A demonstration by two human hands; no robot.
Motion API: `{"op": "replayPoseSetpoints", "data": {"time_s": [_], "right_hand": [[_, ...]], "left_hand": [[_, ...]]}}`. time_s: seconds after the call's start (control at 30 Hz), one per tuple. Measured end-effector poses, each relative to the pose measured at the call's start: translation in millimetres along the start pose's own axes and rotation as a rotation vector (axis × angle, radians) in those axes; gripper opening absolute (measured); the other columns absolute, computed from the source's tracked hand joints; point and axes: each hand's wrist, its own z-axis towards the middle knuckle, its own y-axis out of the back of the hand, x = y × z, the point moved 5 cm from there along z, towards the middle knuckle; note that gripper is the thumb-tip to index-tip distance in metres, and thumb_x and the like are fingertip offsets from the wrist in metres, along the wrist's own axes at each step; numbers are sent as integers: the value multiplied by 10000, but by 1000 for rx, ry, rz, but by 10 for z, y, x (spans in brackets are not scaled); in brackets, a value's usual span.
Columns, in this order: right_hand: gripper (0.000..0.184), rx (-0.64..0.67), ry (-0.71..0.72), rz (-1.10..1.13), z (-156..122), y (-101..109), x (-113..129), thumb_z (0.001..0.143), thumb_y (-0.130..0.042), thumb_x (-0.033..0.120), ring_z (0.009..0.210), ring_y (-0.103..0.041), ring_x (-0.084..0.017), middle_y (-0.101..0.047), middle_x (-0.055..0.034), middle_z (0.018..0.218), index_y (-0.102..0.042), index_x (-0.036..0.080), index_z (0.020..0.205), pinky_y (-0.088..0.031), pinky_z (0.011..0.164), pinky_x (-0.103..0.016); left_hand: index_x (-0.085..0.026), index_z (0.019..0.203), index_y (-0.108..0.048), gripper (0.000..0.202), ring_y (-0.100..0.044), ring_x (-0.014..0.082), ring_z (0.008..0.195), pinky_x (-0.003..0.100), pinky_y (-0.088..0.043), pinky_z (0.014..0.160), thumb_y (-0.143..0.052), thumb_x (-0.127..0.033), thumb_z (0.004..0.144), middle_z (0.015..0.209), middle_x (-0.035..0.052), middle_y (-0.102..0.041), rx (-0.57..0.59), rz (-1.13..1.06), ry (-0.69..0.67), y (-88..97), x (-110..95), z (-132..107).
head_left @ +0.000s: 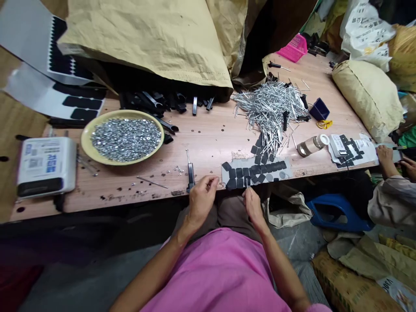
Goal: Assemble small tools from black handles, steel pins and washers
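A backing sheet with black rubber pads [255,173] lies at the table's near edge, with several pads peeled off or scattered on it. My left hand [202,200] has its curled fingers at the sheet's left edge. What those fingers grip is hidden. My right hand [253,205] pinches a thin metal pin [247,184] at the sheet's lower edge. Just left of my left hand, a black-handled tool [190,177] lies on the wooden table [195,147]. A heap of silver metal rods [269,108] rises behind the sheet.
A yellow plate of silver washers [125,139] and black plastic parts [152,102] stand at the back left. A white box [46,167] sits at the left. Paper sacks [146,39] overhang the far edge. A co-worker's hands [394,162] work at the right, beside more pad sheets [351,149].
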Motion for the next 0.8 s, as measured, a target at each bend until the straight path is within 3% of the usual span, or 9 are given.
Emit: {"op": "replayPoseSetpoints", "data": {"time_s": [0.1,0.23,0.4,0.57,0.7,0.8], "right_hand": [[228,105,-32,67,11,-66,-5,828,-359,308,515,-376,-107,-411,60,538,-470,217,651,-287,505,-221],[227,29,-144,162,-12,-103,-47,834,-315,290,438,-318,-90,-358,78,493,-453,221,667,-253,446,-208],[197,207,-174,225,-109,-326,22,828,-358,288,388,-277,-63,-346,97,477,-451,217,669,-219,390,-180],[211,235,-236,284,-142,-360,130,839,-370,276,330,-246,-39,-338,110,446,-452,207,657,-193,343,-162],[199,206,-253,390,-195,-162,-35,816,-441,361,305,-295,-39,-405,105,460,-515,199,727,-207,318,-158],[228,28,-397,465,-246,247,-452,802,-463,412,299,-303,-45,-421,99,469,-537,198,778,-237,311,-159]], "left_hand": [[-192,850,-644,166,-627,193,721,278,-437,642,-521,-302,832,827,60,-686,-121,270,8,204,38,212],[-175,953,-614,176,-632,248,825,310,-426,638,-530,-294,856,943,109,-651,-137,546,102,330,49,401],[-142,1137,-543,341,-623,320,952,355,-458,671,-555,-335,856,1104,167,-612,-85,631,224,322,46,460],[-127,1164,-536,374,-625,345,972,390,-473,730,-573,-326,849,1130,188,-618,-50,643,291,294,78,471],[-133,1112,-583,293,-628,335,971,397,-471,751,-520,-277,865,1118,177,-633,-38,648,333,283,91,490],[-156,1022,-629,238,-633,316,948,380,-463,739,-496,-246,847,1074,156,-653,-40,617,319,281,92,504]]}}
